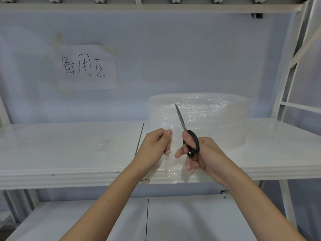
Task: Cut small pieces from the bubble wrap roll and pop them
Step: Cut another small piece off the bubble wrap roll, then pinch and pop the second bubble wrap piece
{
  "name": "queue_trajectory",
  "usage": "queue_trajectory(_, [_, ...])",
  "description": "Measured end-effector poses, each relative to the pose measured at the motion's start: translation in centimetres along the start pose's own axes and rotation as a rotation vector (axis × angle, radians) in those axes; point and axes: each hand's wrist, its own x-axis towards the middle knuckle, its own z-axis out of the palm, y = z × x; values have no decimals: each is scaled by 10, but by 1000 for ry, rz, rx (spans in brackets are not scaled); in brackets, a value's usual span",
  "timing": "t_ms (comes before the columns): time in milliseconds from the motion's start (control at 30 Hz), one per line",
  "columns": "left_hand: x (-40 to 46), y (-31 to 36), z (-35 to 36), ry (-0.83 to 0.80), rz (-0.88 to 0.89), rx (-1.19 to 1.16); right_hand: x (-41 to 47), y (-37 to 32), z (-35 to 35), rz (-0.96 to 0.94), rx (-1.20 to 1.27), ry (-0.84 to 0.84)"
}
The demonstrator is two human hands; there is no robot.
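Right hand grips black scissors, blades together, pointing to 11 o'clock. Left hand pinches the loose bubble wrap sheet at the scissors' 9 o'clock. The bubble wrap roll stands on the table, at 12 o'clock beyond both hands.

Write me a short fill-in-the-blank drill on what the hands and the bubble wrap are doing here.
1. The right hand grips black-handled ____.
2. The scissor blades are closed and point ____.
3. The left hand pinches a loose sheet of ____.
4. The bubble wrap roll sits on the white ____.

Missing words: scissors; upward; bubble wrap; shelf
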Motion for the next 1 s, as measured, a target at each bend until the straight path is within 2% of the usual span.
queue_trajectory(267, [-2,2,1,-10,-44,-49,-13,-7,-26,-107,-222,349])
queue_trajectory(433, [-3,3,3,-12,-62,-71,-17,9,-62,-29,-247,493])
queue_trajectory(600, [-5,4,8,-17,-65,-61,-18,23,-89,67,-432,659])
queue_trajectory(667, [-5,5,9,-16,-66,-57,-18,23,-98,86,-534,702])
queue_trajectory(833, [-4,5,11,-14,-78,-56,-18,29,-123,169,-1023,719])
queue_trajectory(1000, [-3,6,12,-18,-82,-61,-19,43,-132,197,-1159,724])
